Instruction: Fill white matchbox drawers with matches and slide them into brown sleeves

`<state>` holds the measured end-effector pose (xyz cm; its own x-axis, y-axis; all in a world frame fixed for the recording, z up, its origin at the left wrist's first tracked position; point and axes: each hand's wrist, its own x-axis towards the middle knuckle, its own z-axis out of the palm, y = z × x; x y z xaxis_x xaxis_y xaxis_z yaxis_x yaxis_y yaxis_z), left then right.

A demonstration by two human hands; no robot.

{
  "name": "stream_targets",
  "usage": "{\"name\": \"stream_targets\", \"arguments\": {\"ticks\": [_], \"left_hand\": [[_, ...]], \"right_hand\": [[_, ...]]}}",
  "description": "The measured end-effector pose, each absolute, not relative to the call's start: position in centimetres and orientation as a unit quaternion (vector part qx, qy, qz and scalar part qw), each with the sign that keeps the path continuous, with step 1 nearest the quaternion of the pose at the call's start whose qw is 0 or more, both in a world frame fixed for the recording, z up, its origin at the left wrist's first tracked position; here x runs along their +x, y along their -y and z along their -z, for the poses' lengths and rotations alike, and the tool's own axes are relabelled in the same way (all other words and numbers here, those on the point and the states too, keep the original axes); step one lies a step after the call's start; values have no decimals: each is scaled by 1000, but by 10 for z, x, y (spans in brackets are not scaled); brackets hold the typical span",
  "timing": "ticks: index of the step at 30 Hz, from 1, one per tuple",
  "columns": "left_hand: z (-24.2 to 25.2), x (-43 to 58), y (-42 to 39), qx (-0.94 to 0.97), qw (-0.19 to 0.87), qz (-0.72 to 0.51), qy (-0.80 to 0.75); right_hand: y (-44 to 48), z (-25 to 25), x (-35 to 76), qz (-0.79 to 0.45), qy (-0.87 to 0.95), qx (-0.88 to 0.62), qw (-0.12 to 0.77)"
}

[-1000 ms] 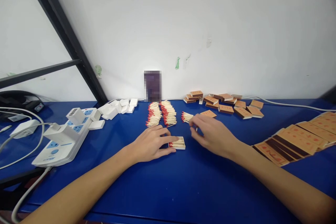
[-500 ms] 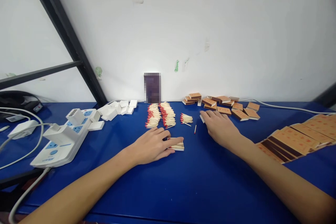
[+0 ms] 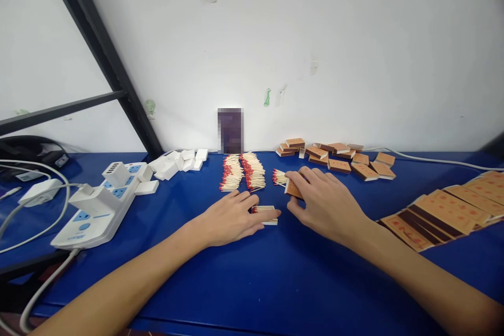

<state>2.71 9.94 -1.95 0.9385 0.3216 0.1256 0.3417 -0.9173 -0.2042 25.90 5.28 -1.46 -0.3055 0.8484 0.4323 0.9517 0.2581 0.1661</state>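
Observation:
My left hand (image 3: 234, 219) rests on the blue table, its fingers closed around a small white matchbox tray (image 3: 271, 222). Red-headed matches lie inside this tray, and one finger stretches across its top. In my right hand (image 3: 323, 199) an orange-brown matchbox sleeve (image 3: 293, 189) is pinched between thumb and fingers, just above and to the right of the tray. Behind it a small bunch of matches (image 3: 279, 177) is partly hidden. Two long piles of matches, a left one (image 3: 233, 173) and a right one (image 3: 254, 172), lie beyond my left hand.
Finished-looking matchboxes (image 3: 339, 165) lie heaped at the back right. Flat overlapping matchbox sleeves (image 3: 452, 207) fan out at the right. White trays (image 3: 169, 164) sit at the back left, near a power strip (image 3: 88, 228) with cables. A pixelated dark panel (image 3: 230, 131) leans on the wall.
My right hand has moved left and nearer with the matchbox sleeve, whose brown face now shows. My left hand stays at the tray. The view has shifted slightly.

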Motion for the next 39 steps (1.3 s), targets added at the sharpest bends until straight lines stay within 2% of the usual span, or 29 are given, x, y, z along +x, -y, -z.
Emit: {"name": "stream_targets", "arguments": {"ticks": [13, 17, 20, 25, 29, 39], "left_hand": [[20, 27, -98, -975, 140, 31, 169], [22, 24, -101, -978, 78, 67, 184], [26, 22, -104, -969, -11, 106, 223], [32, 22, -106, -929, -163, 162, 290], [36, 23, -110, -911, -216, 182, 300], [38, 26, -109, -884, -254, 278, 275]], "right_hand": [[-58, 19, 265, 155, 781, -585, 152], [-53, 12, 265, 35, 844, -523, 119], [-50, 10, 265, -66, 869, -481, 93], [-50, 13, 266, -134, 864, -472, 115], [-53, 12, 267, -156, 861, -468, 121], [-54, 12, 269, -91, 864, -485, 99]]}}
